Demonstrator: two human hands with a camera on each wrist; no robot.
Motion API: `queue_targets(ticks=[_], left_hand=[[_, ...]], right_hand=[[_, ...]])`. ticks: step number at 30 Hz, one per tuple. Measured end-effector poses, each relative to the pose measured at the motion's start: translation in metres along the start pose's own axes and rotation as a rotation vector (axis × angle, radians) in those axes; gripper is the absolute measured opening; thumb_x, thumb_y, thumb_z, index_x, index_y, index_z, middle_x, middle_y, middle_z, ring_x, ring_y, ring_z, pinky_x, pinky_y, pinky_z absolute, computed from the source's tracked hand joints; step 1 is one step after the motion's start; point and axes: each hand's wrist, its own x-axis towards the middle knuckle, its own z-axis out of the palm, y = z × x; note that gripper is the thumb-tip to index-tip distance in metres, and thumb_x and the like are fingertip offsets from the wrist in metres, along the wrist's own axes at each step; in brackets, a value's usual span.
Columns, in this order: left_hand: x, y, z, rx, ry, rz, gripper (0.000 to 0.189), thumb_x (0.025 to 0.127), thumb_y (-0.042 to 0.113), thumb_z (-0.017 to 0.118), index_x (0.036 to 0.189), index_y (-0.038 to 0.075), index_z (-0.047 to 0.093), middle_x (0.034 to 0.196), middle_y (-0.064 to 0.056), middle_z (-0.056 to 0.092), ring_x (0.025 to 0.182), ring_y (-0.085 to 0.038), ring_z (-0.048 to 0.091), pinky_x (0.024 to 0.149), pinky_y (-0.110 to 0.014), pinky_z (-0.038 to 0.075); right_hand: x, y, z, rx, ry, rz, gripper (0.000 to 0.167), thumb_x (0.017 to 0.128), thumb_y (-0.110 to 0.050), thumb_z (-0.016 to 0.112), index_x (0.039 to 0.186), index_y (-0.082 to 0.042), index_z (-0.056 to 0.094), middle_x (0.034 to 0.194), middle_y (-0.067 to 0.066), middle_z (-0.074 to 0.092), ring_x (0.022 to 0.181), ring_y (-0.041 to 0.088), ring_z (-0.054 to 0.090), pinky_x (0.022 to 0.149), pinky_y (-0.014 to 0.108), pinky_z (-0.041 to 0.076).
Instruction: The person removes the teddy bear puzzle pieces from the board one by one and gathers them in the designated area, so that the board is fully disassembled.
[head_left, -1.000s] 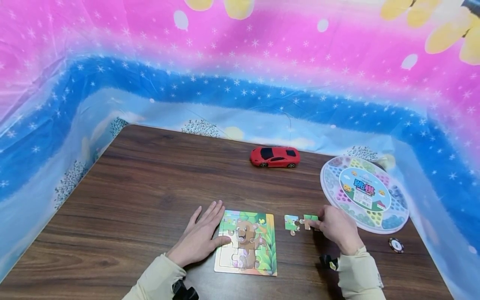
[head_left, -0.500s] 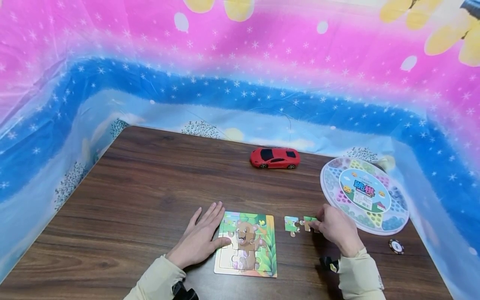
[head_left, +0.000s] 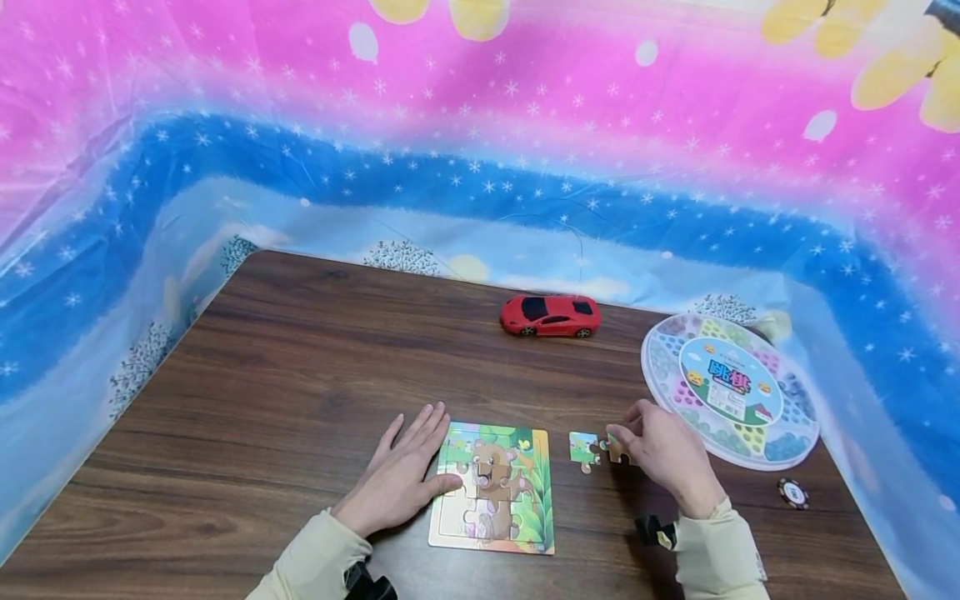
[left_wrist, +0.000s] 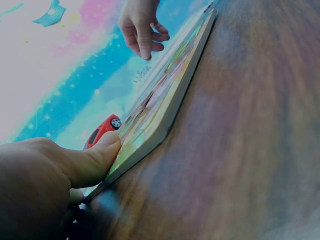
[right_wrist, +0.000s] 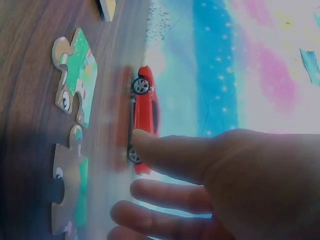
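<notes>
Square bear puzzle (head_left: pixel 492 493) lying flat; green-brown loose pieces (head_left: pixel 582 447) near right edge.

The round box (head_left: pixel 731 392) reads "跳棋" (smaller print illegible).

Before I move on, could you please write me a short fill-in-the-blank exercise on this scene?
1. The toy car is coloured ____.
2. The left hand has its ____ on the puzzle board.
3. The puzzle board's picture shows a brown ____.
4. The right hand is near some loose puzzle ____.

Missing words: red; thumb; bear; pieces.
</notes>
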Motion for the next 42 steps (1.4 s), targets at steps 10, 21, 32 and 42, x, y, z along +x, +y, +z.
queue_targets(ticks=[10,21,32,42], left_hand=[[0.001,0.0,0.0,-0.021,0.006,-0.005,0.084,0.091,0.051,0.061,0.151,0.0,0.03,0.159,-0.013,0.022,0.147,-0.025,0.015,0.117,-0.051,0.004],[0.001,-0.001,-0.001,-0.015,0.005,0.002,0.084,0.091,0.05,0.061,0.151,-0.001,0.03,0.159,-0.014,0.021,0.148,-0.025,0.014,0.117,-0.052,0.004],[0.0,0.0,-0.002,-0.001,-0.01,-0.002,0.083,0.092,0.05,0.06,0.151,-0.001,0.029,0.159,-0.013,0.02,0.148,-0.025,0.014,0.117,-0.052,0.004],[0.001,-0.001,-0.001,-0.011,-0.011,0.0,0.084,0.092,0.051,0.06,0.151,0.0,0.029,0.159,-0.013,0.02,0.148,-0.025,0.014,0.117,-0.052,0.004]], right_hand=[[-0.003,-0.024,0.001,0.104,0.15,-0.118,0.027,0.092,-0.032,0.068,0.106,-0.01,0.063,0.083,0.0,0.063,0.067,0.014,0.055,0.058,0.03,0.047],[-0.013,-0.066,0.031,0.154,0.077,-0.249,0.024,0.089,-0.029,0.072,0.107,-0.013,0.066,0.084,-0.008,0.06,0.072,0.007,0.055,0.062,0.028,0.048],[-0.024,-0.088,0.054,0.06,-0.065,-0.397,0.033,0.086,-0.031,0.075,0.113,-0.015,0.068,0.092,-0.003,0.054,0.079,0.011,0.053,0.063,0.026,0.048],[-0.028,-0.098,0.065,0.054,-0.075,-0.474,0.031,0.088,-0.032,0.073,0.112,-0.015,0.067,0.093,-0.004,0.056,0.08,0.009,0.057,0.066,0.026,0.049]])
